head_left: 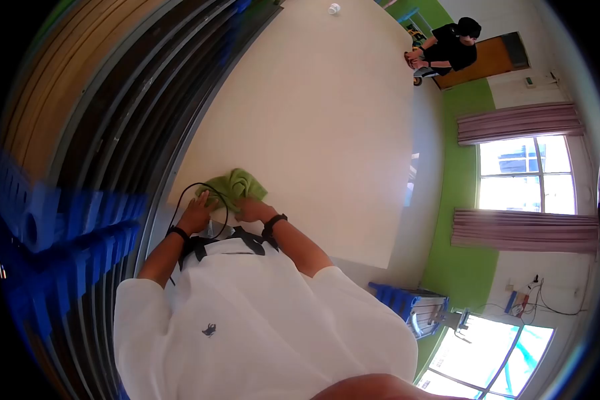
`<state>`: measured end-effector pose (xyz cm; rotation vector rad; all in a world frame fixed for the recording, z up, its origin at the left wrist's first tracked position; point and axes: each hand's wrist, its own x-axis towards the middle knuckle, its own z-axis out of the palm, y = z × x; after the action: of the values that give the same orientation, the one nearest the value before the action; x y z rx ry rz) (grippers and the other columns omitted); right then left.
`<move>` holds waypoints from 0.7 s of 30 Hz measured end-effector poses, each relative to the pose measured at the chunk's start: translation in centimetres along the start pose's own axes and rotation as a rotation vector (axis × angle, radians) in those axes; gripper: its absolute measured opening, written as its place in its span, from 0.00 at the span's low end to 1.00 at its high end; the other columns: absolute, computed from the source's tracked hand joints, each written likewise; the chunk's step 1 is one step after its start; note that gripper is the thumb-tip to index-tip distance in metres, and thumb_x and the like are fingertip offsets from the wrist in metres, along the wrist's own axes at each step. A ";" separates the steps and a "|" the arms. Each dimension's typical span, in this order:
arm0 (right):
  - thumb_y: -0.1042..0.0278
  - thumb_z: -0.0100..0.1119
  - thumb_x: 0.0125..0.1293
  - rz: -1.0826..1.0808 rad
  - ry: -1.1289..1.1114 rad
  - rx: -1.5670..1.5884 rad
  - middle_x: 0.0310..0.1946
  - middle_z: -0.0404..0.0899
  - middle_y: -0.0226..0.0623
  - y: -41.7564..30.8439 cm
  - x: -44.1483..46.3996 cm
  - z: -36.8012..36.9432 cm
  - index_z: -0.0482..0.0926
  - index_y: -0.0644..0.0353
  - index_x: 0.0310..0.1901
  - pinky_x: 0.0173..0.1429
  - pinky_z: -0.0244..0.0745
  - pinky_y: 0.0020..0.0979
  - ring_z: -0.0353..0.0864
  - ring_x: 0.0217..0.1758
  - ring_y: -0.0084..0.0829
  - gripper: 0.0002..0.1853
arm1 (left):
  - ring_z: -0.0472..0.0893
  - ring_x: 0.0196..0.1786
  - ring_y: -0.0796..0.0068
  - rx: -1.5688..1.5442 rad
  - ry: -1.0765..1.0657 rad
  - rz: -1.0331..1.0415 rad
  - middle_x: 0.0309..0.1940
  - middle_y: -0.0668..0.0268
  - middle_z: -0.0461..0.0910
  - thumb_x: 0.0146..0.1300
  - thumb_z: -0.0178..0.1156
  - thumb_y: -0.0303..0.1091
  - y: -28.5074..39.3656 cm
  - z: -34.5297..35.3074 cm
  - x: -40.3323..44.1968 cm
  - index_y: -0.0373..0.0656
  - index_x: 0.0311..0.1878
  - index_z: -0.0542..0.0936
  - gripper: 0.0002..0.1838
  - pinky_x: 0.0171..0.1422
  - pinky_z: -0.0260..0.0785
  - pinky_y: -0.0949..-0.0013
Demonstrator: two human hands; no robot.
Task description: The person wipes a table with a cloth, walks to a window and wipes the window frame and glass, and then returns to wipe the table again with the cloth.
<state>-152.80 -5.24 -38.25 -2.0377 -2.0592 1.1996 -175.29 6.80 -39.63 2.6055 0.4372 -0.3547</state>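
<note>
A crumpled green cloth lies on the near left end of a long pale table, in front of my body. My left hand holds the cloth's left side, fingers pointing forward. On its near right edge, my right hand is closed, with the fingertips partly hidden in the folds. A black cable loops up past my left hand and across the cloth's left part. Dark bands circle both wrists.
The pale table stretches away, with a small white object at its far end. Stacked dark-edged boards and blue plastic parts line the left. A person in black is at the far right. A blue chair stands at right.
</note>
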 end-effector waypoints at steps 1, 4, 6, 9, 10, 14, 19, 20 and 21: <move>0.51 0.58 0.56 -0.021 -0.016 -0.001 0.53 0.71 0.57 -0.8 0.9 -0.4 0.70 0.65 0.57 0.59 0.67 0.44 0.72 0.54 0.53 0.31 | 0.52 0.73 0.48 -0.007 -0.002 -0.025 0.71 0.42 0.46 0.60 0.52 0.34 0.2 -0.1 -1.2 0.50 0.71 0.57 0.34 0.71 0.48 0.45; 0.51 0.56 0.55 -0.192 -0.128 -0.009 0.46 0.75 0.55 -3.9 4.6 -0.5 0.76 0.66 0.47 0.60 0.67 0.44 0.73 0.52 0.53 0.26 | 0.53 0.73 0.47 -0.217 0.088 -0.237 0.70 0.41 0.48 0.59 0.53 0.35 1.4 -0.8 -4.0 0.51 0.72 0.55 0.36 0.71 0.47 0.41; 0.48 0.56 0.55 -0.277 -0.137 -0.069 0.49 0.74 0.54 -5.5 6.1 0.2 0.75 0.64 0.51 0.63 0.65 0.44 0.71 0.55 0.53 0.29 | 0.52 0.72 0.45 -0.289 0.078 -0.356 0.69 0.38 0.49 0.58 0.53 0.34 2.3 -1.4 -5.1 0.51 0.72 0.55 0.37 0.70 0.46 0.40; 0.49 0.55 0.55 -0.381 -0.096 -0.095 0.54 0.72 0.53 -6.3 6.3 1.4 0.72 0.63 0.57 0.67 0.61 0.44 0.68 0.58 0.54 0.31 | 0.52 0.72 0.42 -0.211 0.106 -0.439 0.68 0.36 0.49 0.57 0.53 0.34 2.2 -0.3 -5.3 0.51 0.71 0.58 0.36 0.71 0.45 0.40; 0.52 0.55 0.56 -0.420 -0.055 -0.072 0.54 0.71 0.55 -6.2 6.1 1.6 0.71 0.63 0.58 0.68 0.60 0.45 0.67 0.59 0.54 0.31 | 0.52 0.72 0.42 -0.208 0.105 -0.450 0.68 0.36 0.49 0.57 0.53 0.34 2.4 0.2 -5.1 0.51 0.71 0.58 0.36 0.71 0.45 0.40; 0.60 0.54 0.58 -0.416 0.093 0.349 0.49 0.72 0.56 -4.3 3.4 1.8 0.74 0.67 0.50 0.61 0.65 0.43 0.70 0.54 0.56 0.22 | 0.56 0.69 0.41 0.099 0.262 -0.509 0.65 0.35 0.56 0.54 0.55 0.34 4.3 2.7 -3.5 0.41 0.67 0.64 0.33 0.70 0.48 0.40; 0.65 0.52 0.62 -0.055 0.289 0.337 0.51 0.72 0.55 1.7 -3.3 2.2 0.70 0.64 0.57 0.57 0.69 0.43 0.71 0.52 0.54 0.22 | 0.74 0.52 0.53 -0.059 -0.015 -0.374 0.45 0.49 0.75 0.48 0.59 0.35 10.3 2.7 2.1 0.31 0.47 0.75 0.23 0.54 0.66 0.55; 0.66 0.52 0.62 -0.071 0.401 0.250 0.51 0.72 0.56 3.6 -4.6 2.8 0.72 0.66 0.55 0.57 0.69 0.43 0.72 0.53 0.54 0.20 | 0.74 0.49 0.54 -0.083 0.072 -0.253 0.42 0.51 0.75 0.47 0.59 0.35 11.5 2.3 3.3 0.33 0.44 0.76 0.21 0.52 0.66 0.56; 0.67 0.53 0.62 0.024 0.462 0.277 0.51 0.73 0.56 4.6 -6.5 2.6 0.73 0.66 0.54 0.58 0.69 0.42 0.72 0.54 0.55 0.19 | 0.74 0.47 0.56 -0.102 0.171 -0.124 0.39 0.53 0.75 0.47 0.59 0.36 12.2 1.7 4.5 0.35 0.41 0.77 0.18 0.49 0.66 0.56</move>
<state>-149.20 -12.71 -39.21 -1.9768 -1.5686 0.8507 -167.01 -3.17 -37.60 2.5249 0.6597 -0.1456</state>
